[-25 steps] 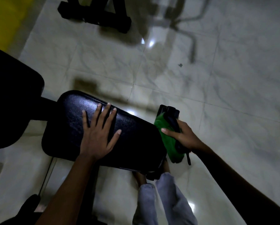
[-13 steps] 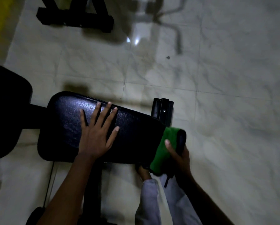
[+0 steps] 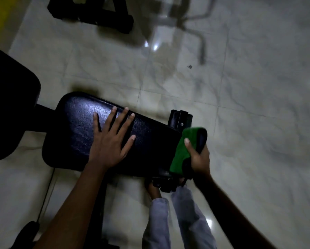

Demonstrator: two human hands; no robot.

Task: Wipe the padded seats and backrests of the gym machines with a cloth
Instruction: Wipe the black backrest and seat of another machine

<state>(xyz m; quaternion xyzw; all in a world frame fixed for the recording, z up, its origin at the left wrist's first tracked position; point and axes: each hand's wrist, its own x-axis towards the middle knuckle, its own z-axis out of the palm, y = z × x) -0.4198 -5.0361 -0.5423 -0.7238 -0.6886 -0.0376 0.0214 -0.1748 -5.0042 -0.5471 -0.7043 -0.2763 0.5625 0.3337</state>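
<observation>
Left hand (image 3: 109, 142) flat, fingers spread, on black padded seat (image 3: 75, 126). Right hand (image 3: 198, 159) gripping green cloth (image 3: 182, 150) against seat's end (thumb on top).

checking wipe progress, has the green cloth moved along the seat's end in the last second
Yes. The green cloth slid along the padded seat end, away from the bracket, toward the person.

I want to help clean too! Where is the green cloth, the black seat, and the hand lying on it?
green cloth (image 3: 182, 151), head view, its green middle fold.
black seat (image 3: 78, 123), head view, bare shiny padding.
left hand (image 3: 109, 141), head view, back of the hand.
</observation>
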